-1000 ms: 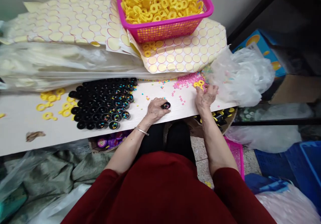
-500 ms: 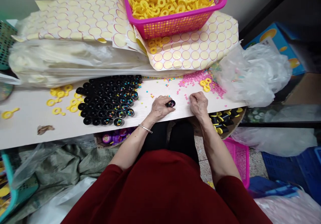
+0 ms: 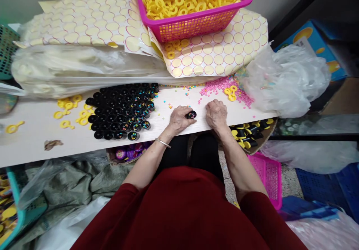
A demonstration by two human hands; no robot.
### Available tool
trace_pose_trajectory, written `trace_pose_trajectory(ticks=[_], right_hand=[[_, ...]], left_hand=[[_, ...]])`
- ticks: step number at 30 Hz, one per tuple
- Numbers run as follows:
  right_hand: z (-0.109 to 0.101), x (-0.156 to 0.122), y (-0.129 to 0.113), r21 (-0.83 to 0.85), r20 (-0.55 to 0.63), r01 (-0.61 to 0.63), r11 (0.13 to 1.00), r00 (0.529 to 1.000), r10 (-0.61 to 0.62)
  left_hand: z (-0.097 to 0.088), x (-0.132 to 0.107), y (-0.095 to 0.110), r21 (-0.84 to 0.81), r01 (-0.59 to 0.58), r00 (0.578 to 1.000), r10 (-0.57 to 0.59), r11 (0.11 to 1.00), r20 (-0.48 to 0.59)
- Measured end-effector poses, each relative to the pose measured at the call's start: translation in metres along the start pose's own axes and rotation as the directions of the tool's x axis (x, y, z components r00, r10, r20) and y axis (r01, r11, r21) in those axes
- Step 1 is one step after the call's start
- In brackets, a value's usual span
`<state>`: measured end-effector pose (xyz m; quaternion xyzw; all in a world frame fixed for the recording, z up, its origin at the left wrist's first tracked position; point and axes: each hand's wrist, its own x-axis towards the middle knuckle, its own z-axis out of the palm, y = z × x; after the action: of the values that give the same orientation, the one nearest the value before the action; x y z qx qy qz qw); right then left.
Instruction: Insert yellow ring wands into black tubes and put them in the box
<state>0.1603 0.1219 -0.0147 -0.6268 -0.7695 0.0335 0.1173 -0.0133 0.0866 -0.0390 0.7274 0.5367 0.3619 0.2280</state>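
My left hand [image 3: 180, 120] grips a small black cup [image 3: 192, 114] between thumb and fingers, its round opening facing up with a few coloured bits inside. To the right of it, my right hand [image 3: 216, 113] is closed with the fingers curled over the table [image 3: 157, 125]; whatever they hold is hidden. Left of my hands, several rows of black cups [image 3: 114, 117] stand packed together, and those on the right side contain coloured beads. Behind my right hand lies a spread of small pink beads [image 3: 214, 87] with yellow ring pieces [image 3: 230, 92] among them.
A pink basket [image 3: 196, 20] of yellow ring pieces sits at the back on sticker sheets [image 3: 213, 61]. Crumpled plastic bags [image 3: 286, 80] lie at the right end. More yellow ring pieces [image 3: 66, 113] are at the left. Below the edge, a carton [image 3: 262, 139] holds black-and-yellow pieces.
My right hand has moved a little left, closer to the black cup, with its fingers still curled. My left hand and the cup have stayed almost in place.
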Motion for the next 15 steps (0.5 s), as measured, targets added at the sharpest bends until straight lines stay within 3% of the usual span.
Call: trace_pose_trajectory(ticks=[7, 11, 15], right_hand=[[-0.001, 0.009, 0.003, 0.216, 0.075, -0.069, 0.974, 0.996, 0.054], [-0.004, 0.017, 0.004, 0.223, 0.12, -0.127, 0.967, 0.988, 0.102], [-0.007, 0.021, 0.002, 0.242, 0.165, -0.269, 0.932, 0.958, 0.234]], left_hand=[[0.0, 0.0, -0.001, 0.005, -0.01, 1.0, 0.01, 1.0, 0.004], [-0.001, 0.0, 0.001, -0.014, 0.001, 1.0, 0.0, 1.0, 0.001], [-0.002, 0.0, 0.003, -0.021, 0.014, 1.0, -0.014, 1.0, 0.01]])
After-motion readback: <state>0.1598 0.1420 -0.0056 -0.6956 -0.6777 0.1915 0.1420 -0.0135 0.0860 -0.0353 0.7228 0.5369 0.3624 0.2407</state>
